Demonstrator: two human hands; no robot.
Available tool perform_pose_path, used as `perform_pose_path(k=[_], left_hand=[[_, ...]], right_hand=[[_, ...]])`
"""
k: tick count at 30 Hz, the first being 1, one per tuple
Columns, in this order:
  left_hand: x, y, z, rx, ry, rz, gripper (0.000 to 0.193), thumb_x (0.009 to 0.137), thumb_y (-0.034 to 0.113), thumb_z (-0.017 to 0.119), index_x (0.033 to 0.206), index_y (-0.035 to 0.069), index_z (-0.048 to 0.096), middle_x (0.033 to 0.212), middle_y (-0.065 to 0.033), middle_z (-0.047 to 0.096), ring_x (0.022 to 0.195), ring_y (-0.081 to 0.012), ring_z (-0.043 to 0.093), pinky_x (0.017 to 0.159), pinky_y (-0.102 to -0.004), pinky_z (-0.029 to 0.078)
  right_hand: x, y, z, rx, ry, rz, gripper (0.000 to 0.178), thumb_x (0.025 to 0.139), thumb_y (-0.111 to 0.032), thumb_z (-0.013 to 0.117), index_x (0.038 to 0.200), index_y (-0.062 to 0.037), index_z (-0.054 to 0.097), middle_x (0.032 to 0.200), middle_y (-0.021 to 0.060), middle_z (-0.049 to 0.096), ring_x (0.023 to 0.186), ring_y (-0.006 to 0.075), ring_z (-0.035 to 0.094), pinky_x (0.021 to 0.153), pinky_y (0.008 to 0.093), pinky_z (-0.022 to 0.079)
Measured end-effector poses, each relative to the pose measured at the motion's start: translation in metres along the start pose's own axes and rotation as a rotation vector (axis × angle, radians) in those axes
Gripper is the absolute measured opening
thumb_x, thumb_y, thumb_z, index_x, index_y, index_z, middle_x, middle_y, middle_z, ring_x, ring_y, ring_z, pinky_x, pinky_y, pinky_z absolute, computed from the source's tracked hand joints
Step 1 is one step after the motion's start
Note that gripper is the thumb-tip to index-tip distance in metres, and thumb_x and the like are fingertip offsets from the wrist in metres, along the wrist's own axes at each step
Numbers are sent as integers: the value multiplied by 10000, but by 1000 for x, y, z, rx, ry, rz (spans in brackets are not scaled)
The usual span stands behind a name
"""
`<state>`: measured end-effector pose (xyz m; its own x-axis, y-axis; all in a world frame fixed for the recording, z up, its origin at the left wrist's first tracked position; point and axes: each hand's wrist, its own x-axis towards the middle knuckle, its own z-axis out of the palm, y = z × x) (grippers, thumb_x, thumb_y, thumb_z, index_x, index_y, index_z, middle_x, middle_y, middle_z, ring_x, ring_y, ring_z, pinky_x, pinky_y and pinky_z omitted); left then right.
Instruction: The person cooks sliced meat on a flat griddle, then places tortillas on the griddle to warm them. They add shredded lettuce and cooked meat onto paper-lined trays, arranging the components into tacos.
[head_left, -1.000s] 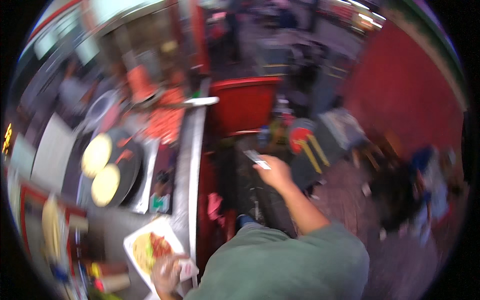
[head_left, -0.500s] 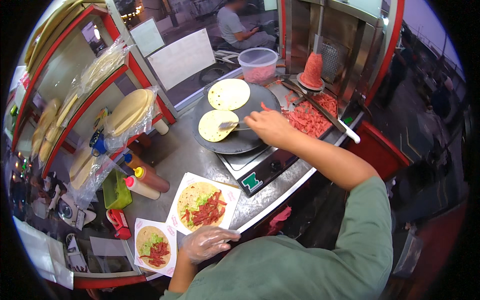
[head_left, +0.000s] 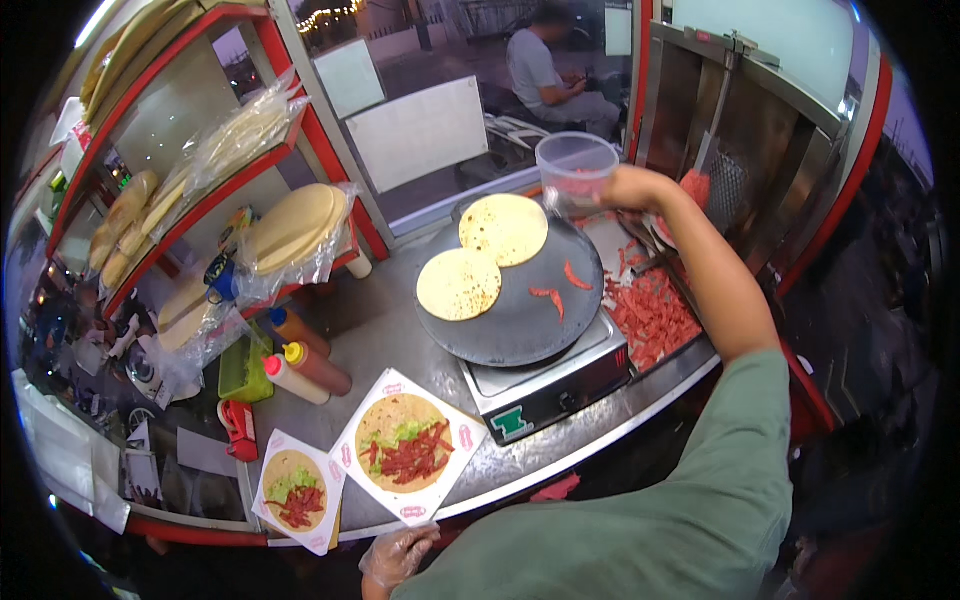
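Note:
My right hand (head_left: 635, 190) is closed at the clear plastic tub (head_left: 578, 160) beyond the griddle. A blurred pale blade (head_left: 553, 200), apparently the spatula's, sticks out leftward from its fingers. On the round black griddle (head_left: 500, 335) lie two flat tortillas (head_left: 503, 230), the nearer one (head_left: 458, 285) with brown spots, and a few red meat strips (head_left: 548, 298). Low in the view, my gloved left hand (head_left: 398, 558) hangs just off the counter edge, fingers loosely bent and holding nothing visible. Beside it, two tortillas topped with lettuce and red meat (head_left: 408, 445) rest on white papers (head_left: 345, 450).
Shredded red meat (head_left: 650, 320) fills a tray right of the griddle, below a vertical spit (head_left: 697, 185). Sauce bottles (head_left: 295, 380) and a green lettuce bin (head_left: 247, 365) stand at left. Bagged tortillas (head_left: 295, 235) lie on red-framed shelves. A person sits outside the window.
My right hand has moved from the nearer tortilla up to the tub. That tortilla now shows a browner face. My left hand has drawn back from the papers, and the view has shifted.

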<state>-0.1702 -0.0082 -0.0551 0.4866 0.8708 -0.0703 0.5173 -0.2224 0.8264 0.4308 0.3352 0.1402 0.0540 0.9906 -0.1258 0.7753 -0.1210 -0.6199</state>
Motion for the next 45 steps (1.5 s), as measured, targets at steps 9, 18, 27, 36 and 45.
perform_pose_path(k=[9,18,27,36,45], left_hand=[[104,83,-55,-26,-105,386,251,1015,137,668,1190,-36,716,1048,-164,773,971,-303,771,873,-382,606],[265,122,-74,204,114,613,230,1033,194,647,1192,47,727,1046,-182,755,921,-344,736,843,-425,580],[433,126,-65,965,-58,228,302,982,302,623,1087,70,784,1044,-212,751,972,-402,724,874,-464,571],[287,169,-45,287,111,673,276,1008,212,676,1221,41,711,1092,-153,757,989,-322,737,884,-422,580],[146,126,33,-133,-644,410,386,1008,270,715,1291,9,689,1218,-177,745,1153,-333,716,955,-441,583]], right_hand=[[-7,-41,43,-336,279,-358,324,965,-337,715,1140,-73,782,825,219,742,680,346,715,684,447,554],[-55,0,90,-639,294,-395,398,957,-329,698,1280,-98,712,1063,217,731,943,408,729,840,524,570],[-33,-3,122,-501,331,-277,391,973,-346,679,1291,-123,727,1083,202,727,1006,408,717,885,513,561],[-161,105,78,-304,460,143,362,974,-312,666,1223,-55,722,1079,225,742,1033,450,697,871,557,535],[-199,108,229,167,733,-386,337,854,-232,841,1076,-31,686,977,127,623,862,304,599,744,415,495]])
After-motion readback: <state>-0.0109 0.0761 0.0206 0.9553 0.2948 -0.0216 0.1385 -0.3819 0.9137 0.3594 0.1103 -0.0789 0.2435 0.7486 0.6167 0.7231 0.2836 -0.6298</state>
